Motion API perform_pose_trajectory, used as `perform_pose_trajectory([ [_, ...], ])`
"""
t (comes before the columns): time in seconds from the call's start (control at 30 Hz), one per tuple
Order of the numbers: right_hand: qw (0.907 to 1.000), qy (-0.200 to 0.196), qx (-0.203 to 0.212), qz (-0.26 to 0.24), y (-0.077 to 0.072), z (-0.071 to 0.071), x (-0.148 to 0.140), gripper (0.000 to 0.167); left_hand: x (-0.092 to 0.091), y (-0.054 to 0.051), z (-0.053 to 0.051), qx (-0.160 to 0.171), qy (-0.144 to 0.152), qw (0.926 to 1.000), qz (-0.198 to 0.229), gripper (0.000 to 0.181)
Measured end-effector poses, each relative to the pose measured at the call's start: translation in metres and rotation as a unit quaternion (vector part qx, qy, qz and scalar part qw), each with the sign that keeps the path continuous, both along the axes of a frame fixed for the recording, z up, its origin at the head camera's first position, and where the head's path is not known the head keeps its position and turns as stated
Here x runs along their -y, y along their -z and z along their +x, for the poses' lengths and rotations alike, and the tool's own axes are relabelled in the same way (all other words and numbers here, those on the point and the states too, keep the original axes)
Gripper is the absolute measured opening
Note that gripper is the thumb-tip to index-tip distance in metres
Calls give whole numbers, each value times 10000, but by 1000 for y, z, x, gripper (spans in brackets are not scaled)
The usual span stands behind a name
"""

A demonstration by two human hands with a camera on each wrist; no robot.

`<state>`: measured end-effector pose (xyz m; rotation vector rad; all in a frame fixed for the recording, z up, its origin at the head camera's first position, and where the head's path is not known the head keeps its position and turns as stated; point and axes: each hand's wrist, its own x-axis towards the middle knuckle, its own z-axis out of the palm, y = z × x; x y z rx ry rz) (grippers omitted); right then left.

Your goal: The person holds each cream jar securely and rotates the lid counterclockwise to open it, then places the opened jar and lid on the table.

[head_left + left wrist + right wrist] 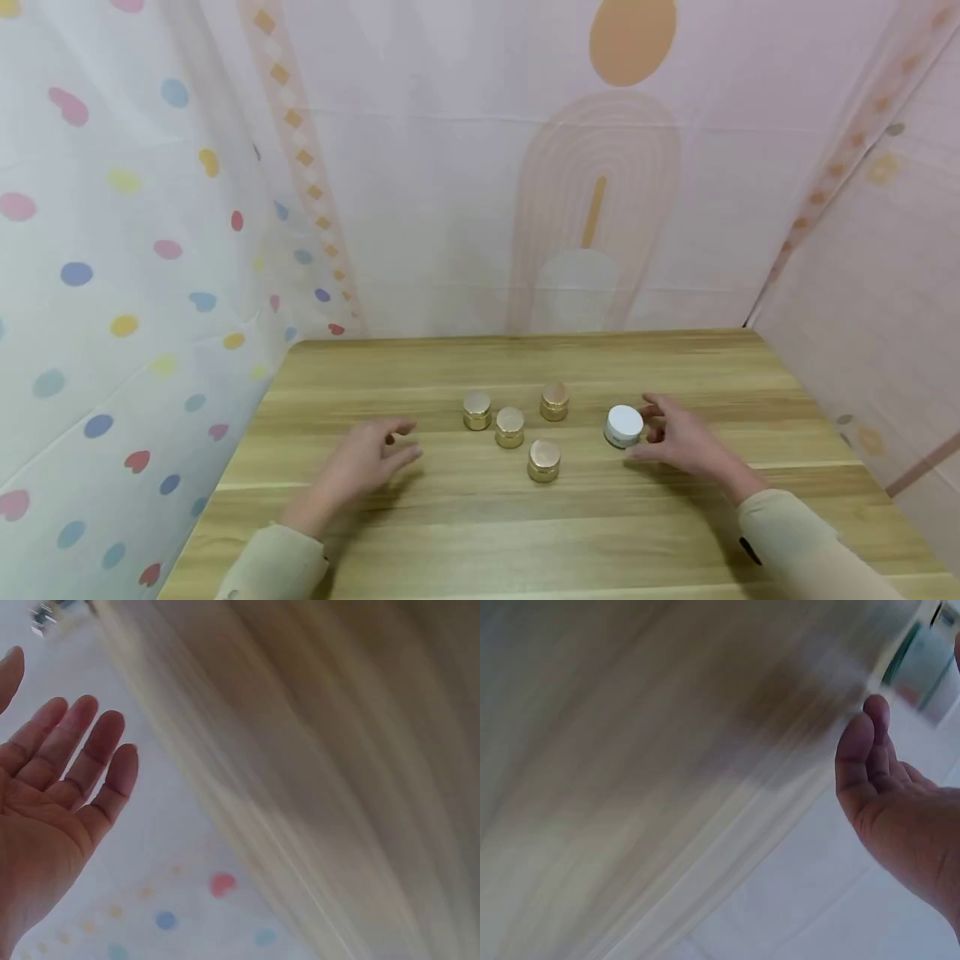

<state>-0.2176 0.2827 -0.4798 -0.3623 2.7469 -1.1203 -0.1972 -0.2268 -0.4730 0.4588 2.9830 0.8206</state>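
Observation:
A white-lidded jar [624, 427] stands upright at the right of the group on the wooden table. Beside it is my right hand [686, 442], thumb and fingers spread around its right side; in the right wrist view a small gap shows between this hand [904, 806] and the blurred jar [922, 671]. My left hand [363, 462] hovers at the left with relaxed fingers, holding nothing; its palm [45, 802] faces the left wrist camera. Several small gold-lidded jars stand between the hands: one at left [477, 411], one at the back [554, 402], one in front [543, 462].
Another gold jar [509, 427] stands in the middle of that group. The wooden table [450, 542] ends at a patterned cloth backdrop [435, 208]. A dotted cloth [97, 350] hangs along the left side, and a pale cloth [885, 333] along the right.

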Motion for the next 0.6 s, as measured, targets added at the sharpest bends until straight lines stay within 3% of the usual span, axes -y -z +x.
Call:
perform_pose_trajectory([
  [0.1,9992,65,-366,140,4,-3,15,100,-20,-3,10,51,134,9998,146,45],
  [0.27,9966,373,-717,160,11,-4,29,71,-42,-4,20,36,408,9989,207,47],
  [0.37,9957,506,-742,213,12,-4,33,61,-49,-4,24,60,542,9982,233,47],
  [0.6,9963,620,-561,197,10,1,36,58,-53,-3,28,217,706,9968,306,46],
])
